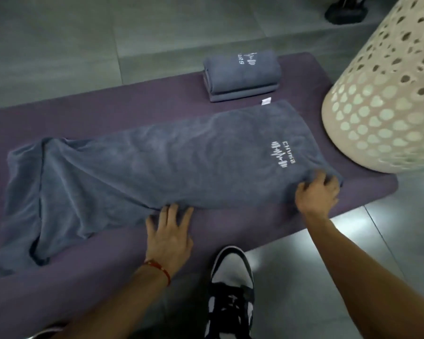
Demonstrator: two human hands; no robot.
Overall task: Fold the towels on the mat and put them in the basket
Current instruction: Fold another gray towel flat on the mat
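Observation:
A long grey-blue towel [137,172] with a white embroidered logo lies stretched across the purple mat [123,104], rumpled at its left end. My right hand [316,192] grips the towel's near right corner. My left hand [169,233] rests flat on the mat with fingers spread, its fingertips touching the towel's near edge. A folded grey-blue towel [242,74] sits at the far side of the mat. The cream perforated basket [387,94] stands at the right, its base on the mat's right end.
My black-and-white shoe [230,289] stands on the grey tiled floor just in front of the mat. A dark object [345,11] sits on the floor at the far right, behind the basket.

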